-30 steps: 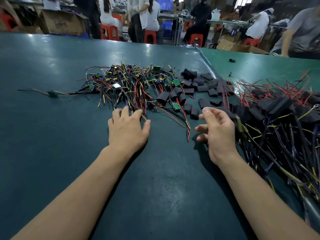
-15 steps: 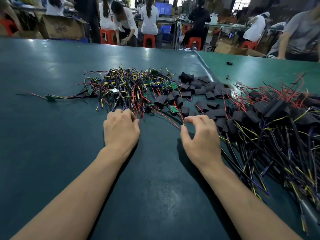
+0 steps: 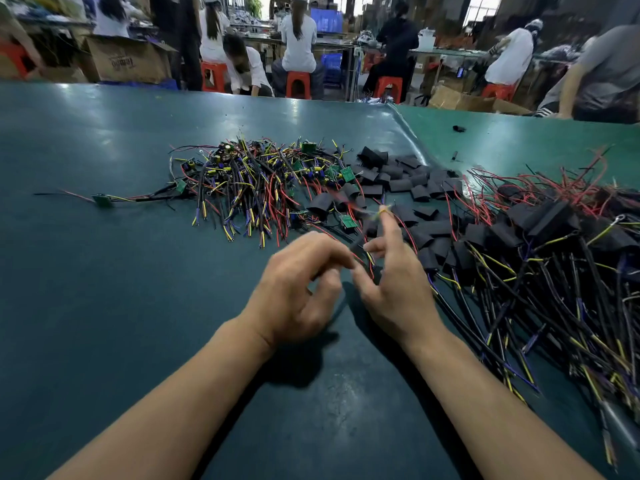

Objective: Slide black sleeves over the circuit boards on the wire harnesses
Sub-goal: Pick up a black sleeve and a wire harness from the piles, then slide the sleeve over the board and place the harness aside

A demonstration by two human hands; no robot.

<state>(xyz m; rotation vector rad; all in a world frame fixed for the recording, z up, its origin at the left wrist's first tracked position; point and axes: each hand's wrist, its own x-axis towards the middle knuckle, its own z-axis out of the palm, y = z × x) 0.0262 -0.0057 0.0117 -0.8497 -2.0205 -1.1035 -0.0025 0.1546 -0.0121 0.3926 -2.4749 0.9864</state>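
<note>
Harness held between both hands, near centre of table (image 3: pixel 138 306).
Left hand (image 3: pixel 298 292) and right hand (image 3: pixel 391 282) pinch one wire harness (image 3: pixel 360 247); loose black sleeves (image 3: pixel 408 181) lie beyond, nearer the right hand.

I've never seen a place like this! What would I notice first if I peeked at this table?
Probably the big tangle of colourful wires with little green circuit boards, heaped in the middle of the green table. Beside it to the right lie loose black sleeves, then a darker heap of wires with sleeves on. Up close, the left hand and right hand meet over a thin wire, blurred.
</note>
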